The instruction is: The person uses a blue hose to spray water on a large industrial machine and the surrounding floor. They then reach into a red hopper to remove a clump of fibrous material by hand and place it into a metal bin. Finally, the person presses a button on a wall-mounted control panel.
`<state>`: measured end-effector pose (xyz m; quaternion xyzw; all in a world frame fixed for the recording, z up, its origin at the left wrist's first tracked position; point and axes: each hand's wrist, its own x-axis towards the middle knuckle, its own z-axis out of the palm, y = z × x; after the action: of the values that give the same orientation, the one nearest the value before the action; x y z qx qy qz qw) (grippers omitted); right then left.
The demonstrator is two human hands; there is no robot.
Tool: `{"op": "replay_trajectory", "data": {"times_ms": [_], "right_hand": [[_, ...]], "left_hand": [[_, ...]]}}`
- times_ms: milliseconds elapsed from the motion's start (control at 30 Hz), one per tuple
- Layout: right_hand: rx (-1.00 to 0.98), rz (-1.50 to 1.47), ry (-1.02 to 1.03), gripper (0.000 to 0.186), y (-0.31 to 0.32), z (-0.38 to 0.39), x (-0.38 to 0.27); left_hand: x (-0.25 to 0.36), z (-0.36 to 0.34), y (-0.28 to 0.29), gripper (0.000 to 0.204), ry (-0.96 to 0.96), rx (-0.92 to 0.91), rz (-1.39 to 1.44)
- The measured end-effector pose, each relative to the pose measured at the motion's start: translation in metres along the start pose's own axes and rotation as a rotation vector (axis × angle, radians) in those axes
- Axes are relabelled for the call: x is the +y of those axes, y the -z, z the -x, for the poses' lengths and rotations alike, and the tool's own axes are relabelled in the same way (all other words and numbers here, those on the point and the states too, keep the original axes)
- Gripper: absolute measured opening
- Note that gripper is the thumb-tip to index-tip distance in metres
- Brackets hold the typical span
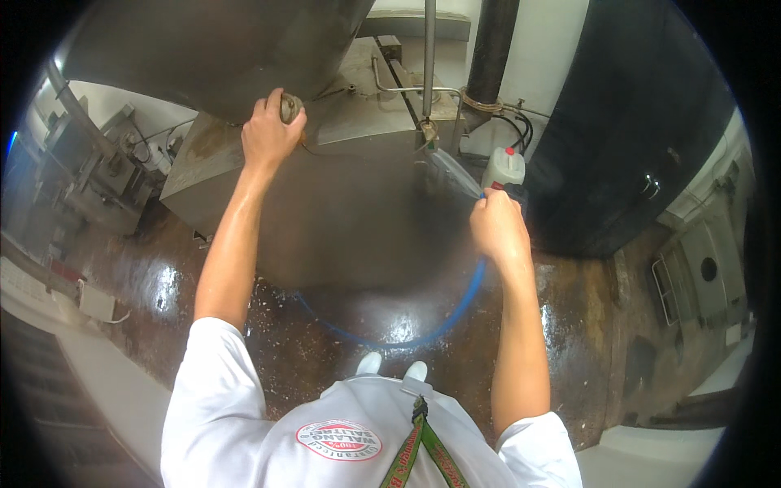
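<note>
My left hand (271,134) is closed around a small round metal piece (290,107), which looks like a knob or cap; its kind is not clear. It is raised just below a large dark grey metal bowl or drum (211,49), over the top of a steel machine housing (366,110). My right hand (499,226) grips a blue hose (468,302) near its end. A clear stream of water (455,173) runs from the hose toward the housing's right edge. The hose loops down across the floor in front of me. A blurred patch hides part of the housing's front.
Behind my right hand stands a whitish plastic jug (505,167) with a red cap. A tall black panel (634,138) rises at the right. A vertical pipe (429,57) and a bent rail stand behind the housing. The brown floor (163,285) is wet and strewn with white bits.
</note>
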<state>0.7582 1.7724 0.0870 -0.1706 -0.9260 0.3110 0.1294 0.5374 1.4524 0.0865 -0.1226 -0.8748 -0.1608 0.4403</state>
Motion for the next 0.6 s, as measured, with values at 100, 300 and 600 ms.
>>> {"op": "replay_trajectory", "data": {"times_ms": [100,300,600], "right_hand": [[-0.142,-0.001,-0.16,0.032,0.003,-0.001,-0.001],[-0.134,0.037,-0.236,0.037,-0.007,0.029,0.018],[0.096,0.018,-0.129,0.045,0.002,0.068,0.034]], "left_hand": [[0.006,-0.018,0.016,0.056,-0.126,0.045,0.045],[0.015,-0.028,0.022,0.056,-0.194,-0.046,0.052],[0.019,-0.043,0.014,0.057,-0.283,-0.155,0.006]]}}
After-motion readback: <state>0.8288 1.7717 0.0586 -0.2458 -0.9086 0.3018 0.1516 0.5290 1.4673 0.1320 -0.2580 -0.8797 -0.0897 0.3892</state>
